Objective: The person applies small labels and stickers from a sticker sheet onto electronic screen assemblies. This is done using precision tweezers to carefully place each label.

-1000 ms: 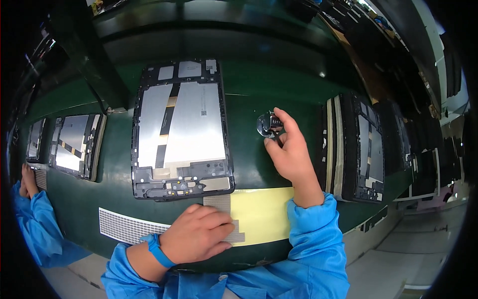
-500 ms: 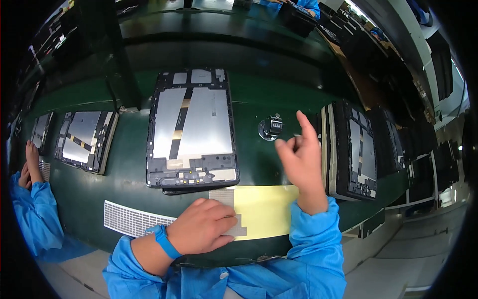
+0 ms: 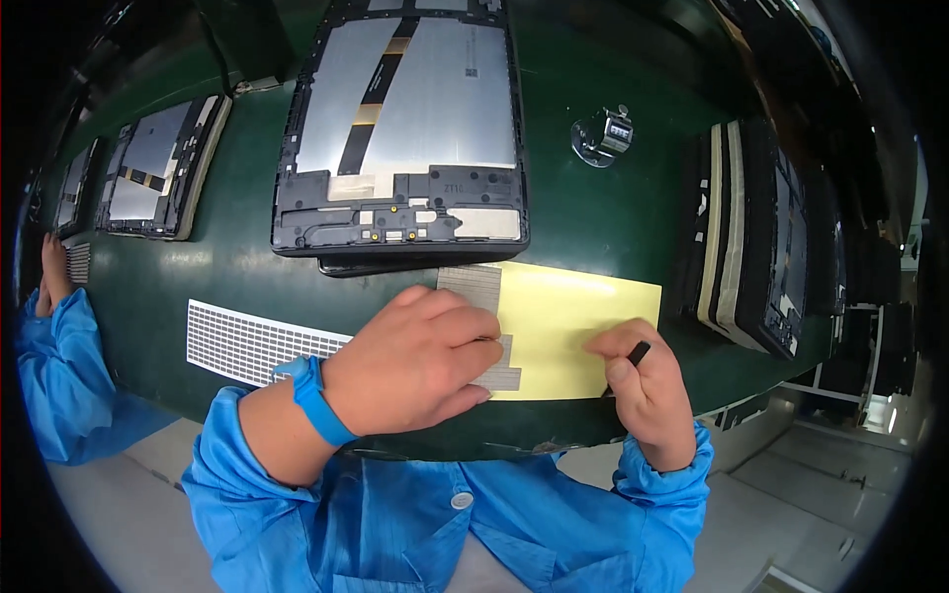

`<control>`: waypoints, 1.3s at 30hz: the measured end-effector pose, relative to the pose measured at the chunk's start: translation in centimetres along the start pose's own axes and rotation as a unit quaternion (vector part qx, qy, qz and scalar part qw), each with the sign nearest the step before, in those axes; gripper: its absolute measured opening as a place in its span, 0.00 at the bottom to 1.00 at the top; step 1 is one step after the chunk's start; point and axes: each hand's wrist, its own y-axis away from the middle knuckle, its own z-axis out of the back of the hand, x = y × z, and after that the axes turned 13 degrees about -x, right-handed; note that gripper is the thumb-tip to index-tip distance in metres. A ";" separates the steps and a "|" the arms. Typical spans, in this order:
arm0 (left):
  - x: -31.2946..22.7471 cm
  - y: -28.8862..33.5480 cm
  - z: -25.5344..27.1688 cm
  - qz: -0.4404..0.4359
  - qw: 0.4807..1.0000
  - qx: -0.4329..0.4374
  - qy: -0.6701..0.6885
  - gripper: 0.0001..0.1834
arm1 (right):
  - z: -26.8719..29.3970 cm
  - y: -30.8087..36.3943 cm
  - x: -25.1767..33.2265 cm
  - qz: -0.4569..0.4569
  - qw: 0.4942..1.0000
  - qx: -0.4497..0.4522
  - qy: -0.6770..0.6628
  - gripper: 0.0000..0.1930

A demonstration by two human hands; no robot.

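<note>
The yellow backing sheet (image 3: 568, 331) lies at the near table edge, below the opened tablet (image 3: 400, 138); its grey sticker strip (image 3: 486, 326) is pressed down by the curled left hand (image 3: 415, 361). A small black piece (image 3: 639, 352) is pinched in the right hand (image 3: 643, 381), not yet applied. A second ago that hand was at the metal counter (image 3: 603, 133).

Pretty bright, even overhead light, soft glare on the grey tablet back (image 3: 405, 109) and glossy green bench (image 3: 613, 212). Heavy fisheye bending with black corners. Centre's sharp, edges go a bit smeary.
</note>
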 end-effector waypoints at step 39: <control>-0.8 0.0 0.9 -0.015 1.000 -0.017 -0.006 0.20 | -3.5 -0.8 -1.3 -0.220 0.874 -0.022 -0.433 0.07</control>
